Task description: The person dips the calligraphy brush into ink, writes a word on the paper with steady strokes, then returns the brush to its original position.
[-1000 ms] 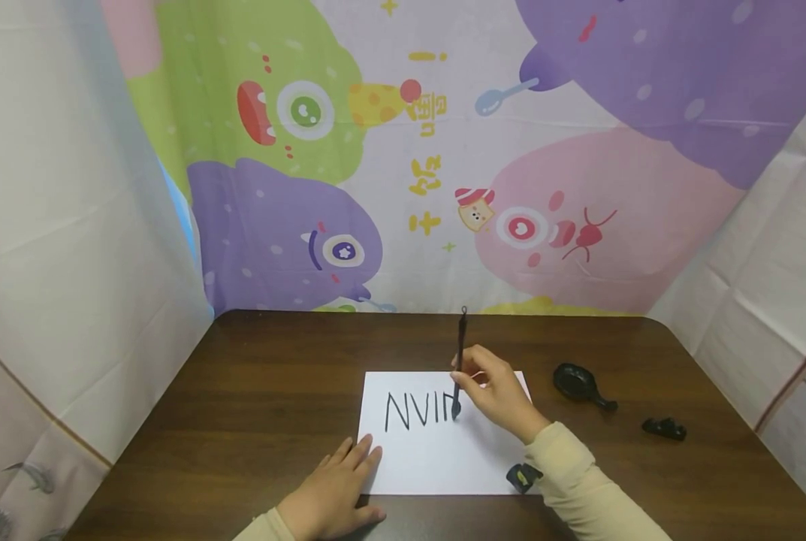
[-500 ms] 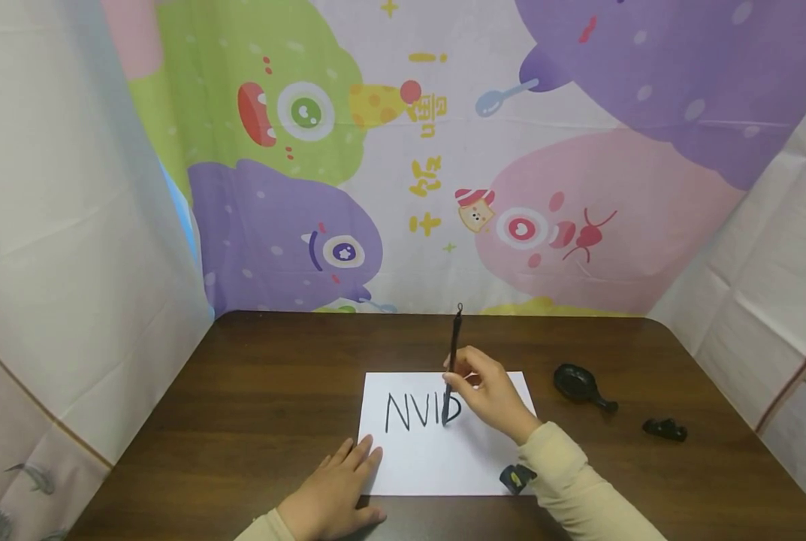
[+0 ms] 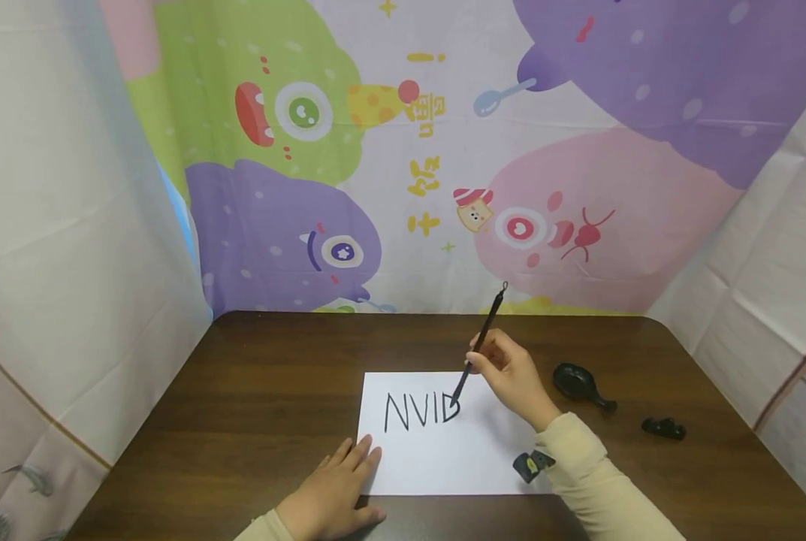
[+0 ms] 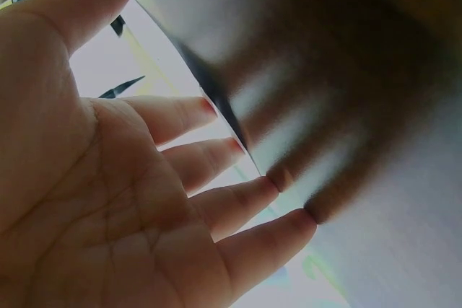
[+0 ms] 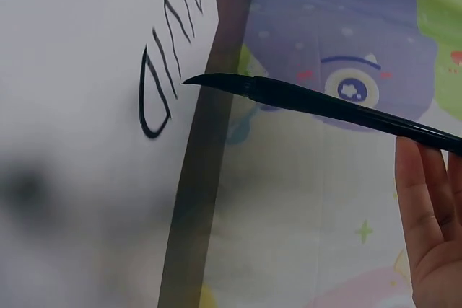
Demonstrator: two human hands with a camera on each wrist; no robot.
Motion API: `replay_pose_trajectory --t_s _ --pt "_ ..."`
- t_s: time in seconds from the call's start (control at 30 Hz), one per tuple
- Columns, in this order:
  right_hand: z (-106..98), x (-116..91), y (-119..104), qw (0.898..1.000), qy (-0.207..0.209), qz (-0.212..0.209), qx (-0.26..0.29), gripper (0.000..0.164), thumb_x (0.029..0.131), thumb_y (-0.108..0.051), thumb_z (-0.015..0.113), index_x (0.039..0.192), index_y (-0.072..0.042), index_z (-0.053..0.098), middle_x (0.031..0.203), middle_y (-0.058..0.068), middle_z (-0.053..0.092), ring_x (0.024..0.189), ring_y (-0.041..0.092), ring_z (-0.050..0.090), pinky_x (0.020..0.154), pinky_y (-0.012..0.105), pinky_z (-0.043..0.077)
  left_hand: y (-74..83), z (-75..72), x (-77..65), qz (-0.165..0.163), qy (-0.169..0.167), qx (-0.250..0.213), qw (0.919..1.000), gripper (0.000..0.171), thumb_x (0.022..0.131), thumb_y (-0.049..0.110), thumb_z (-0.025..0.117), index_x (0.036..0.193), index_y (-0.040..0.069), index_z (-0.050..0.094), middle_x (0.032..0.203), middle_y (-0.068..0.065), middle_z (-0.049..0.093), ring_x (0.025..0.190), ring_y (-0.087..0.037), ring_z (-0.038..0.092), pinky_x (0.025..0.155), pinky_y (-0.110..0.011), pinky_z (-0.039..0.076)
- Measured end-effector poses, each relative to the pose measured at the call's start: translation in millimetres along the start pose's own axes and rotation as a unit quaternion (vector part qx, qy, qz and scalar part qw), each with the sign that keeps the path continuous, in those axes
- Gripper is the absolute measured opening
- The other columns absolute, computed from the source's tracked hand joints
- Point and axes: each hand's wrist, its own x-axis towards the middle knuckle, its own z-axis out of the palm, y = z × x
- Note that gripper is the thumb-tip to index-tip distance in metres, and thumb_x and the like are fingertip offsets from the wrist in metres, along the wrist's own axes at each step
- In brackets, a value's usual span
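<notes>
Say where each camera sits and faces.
Head: worn on the head, facing forward and down at the table; left hand, right hand and sleeves show.
Left wrist: on that wrist, facing that hand's palm and fingers.
Right wrist: on that wrist, facing the brush and paper; part of that hand shows.
Head and right wrist share the brush and lettering.

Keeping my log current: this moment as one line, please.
right hand: holds brush | left hand: at left edge of paper | paper: reads NVID

Cartoon curtain [image 3: 392,161] behind brown table [image 3: 254,391]
</notes>
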Motion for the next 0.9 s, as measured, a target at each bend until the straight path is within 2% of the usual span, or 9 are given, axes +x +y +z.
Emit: replay_pose_trajectory --t_s 0.23,0.47,0.73,0.9 --pt "-10 0 4 0.999 0.026 0.009 -0.022 0.015 0.086 0.011 0.065 0.097 0.010 0.056 0.084 0.026 0.065 0.073 0.039 0.067 0.065 0.040 0.060 0.7 -1.0 -0.3 -0.002 -0.003 -0.001 1.0000 0.083 0.082 0.050 0.072 0.146 0.005 0.044 0.156 -0.019 0.035 0.141 -0.048 0.033 0.105 -0.068 0.035" --pt "-14 -3 8 0.998 0.046 -0.003 -0.044 0.014 0.085 0.013 0.065 0.096 0.012 0.056 0.086 0.024 0.065 0.075 0.040 0.066 0.067 0.027 0.060 1.2 -2.0 -0.1 -0.003 -0.007 -0.002 1.0000 0.084 0.082 0.050 0.071 0.147 0.005 0.043 0.157 -0.019 0.035 0.142 -0.048 0.032 0.105 -0.068 0.035" --pt "-11 -10 13 0.995 0.049 -0.009 -0.086 0.013 0.085 0.010 0.067 0.095 0.007 0.058 0.086 0.019 0.067 0.076 0.036 0.069 0.069 0.025 0.058 1.1 -2.7 -0.6 -0.003 -0.009 -0.008 0.9999 0.084 0.082 0.049 0.071 0.147 0.005 0.043 0.157 -0.019 0.034 0.142 -0.048 0.031 0.105 -0.069 0.034" --pt "-9 -12 16 0.995 0.047 -0.013 -0.086 0.014 0.085 0.010 0.067 0.095 0.006 0.058 0.085 0.019 0.067 0.075 0.036 0.070 0.068 0.025 0.058 1.0 -2.4 -0.7 -0.003 -0.010 -0.006 0.9999 0.084 0.082 0.050 0.071 0.147 0.005 0.042 0.157 -0.019 0.034 0.142 -0.048 0.031 0.105 -0.069 0.034"
